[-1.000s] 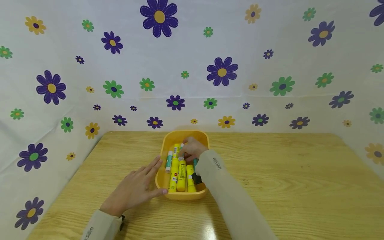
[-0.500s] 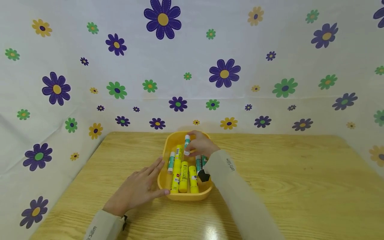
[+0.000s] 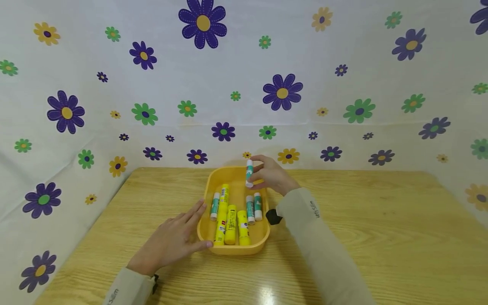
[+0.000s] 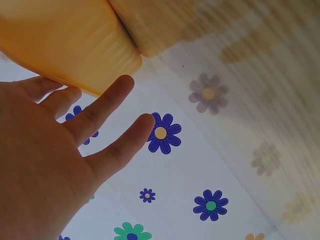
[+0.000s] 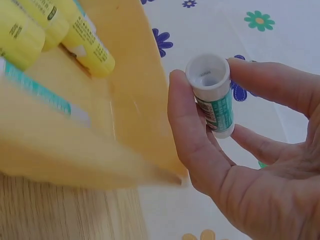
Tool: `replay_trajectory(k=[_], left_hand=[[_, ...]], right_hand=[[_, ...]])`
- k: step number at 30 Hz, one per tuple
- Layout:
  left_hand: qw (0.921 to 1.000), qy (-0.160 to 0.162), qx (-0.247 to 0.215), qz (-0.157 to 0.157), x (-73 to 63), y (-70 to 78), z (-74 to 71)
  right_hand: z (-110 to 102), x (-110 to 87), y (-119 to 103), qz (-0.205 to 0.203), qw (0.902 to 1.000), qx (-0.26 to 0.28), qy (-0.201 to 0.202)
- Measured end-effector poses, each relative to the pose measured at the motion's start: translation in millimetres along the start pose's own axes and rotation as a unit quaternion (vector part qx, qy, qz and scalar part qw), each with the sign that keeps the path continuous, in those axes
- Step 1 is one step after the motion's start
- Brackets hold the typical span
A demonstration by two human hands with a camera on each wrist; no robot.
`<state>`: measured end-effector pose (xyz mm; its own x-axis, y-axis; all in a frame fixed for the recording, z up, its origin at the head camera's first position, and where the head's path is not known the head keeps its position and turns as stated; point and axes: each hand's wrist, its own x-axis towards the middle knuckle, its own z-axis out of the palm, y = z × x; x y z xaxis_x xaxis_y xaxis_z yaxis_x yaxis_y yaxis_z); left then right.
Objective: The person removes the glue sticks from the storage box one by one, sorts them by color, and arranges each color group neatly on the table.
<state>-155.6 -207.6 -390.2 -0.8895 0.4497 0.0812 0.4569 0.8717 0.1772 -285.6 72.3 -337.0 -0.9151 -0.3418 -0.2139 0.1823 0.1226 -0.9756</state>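
A yellow-orange plastic basket point(image 3: 239, 250) stands on the table, holding several yellow glue sticks point(image 3: 231, 225) and a few teal-and-white ones. My right hand point(image 3: 277, 176) pinches one small teal-and-white glue stick point(image 3: 249, 173) between thumb and fingers, above the basket's far right corner. Its white hollow end faces the camera in the right wrist view. Two more teal glue sticks point(image 3: 258, 206) lie side by side at the basket's right, and another teal glue stick point(image 3: 214, 206) lies at its left. My left hand point(image 3: 167, 242) rests against the basket's left side, fingers extended.
The wooden table point(image 3: 354, 228) extends to both sides of the basket. Behind it and along its sides hangs a white cloth point(image 3: 236, 63) printed with purple, green and yellow flowers.
My right hand has lifted the teal-and-white glue stick out of the basket's middle, moving up and to the right. My left hand has stayed at the basket's side.
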Motion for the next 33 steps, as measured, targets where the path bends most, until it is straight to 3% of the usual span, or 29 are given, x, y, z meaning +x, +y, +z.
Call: replay_trajectory(k=[33], left_hand=[[0.9999, 0.007, -0.005, 0.006, -0.4, -0.4, -0.9]], right_hand=[[-61, -33.0, 27, -0.017, 0.9996, -0.012, 0.021]])
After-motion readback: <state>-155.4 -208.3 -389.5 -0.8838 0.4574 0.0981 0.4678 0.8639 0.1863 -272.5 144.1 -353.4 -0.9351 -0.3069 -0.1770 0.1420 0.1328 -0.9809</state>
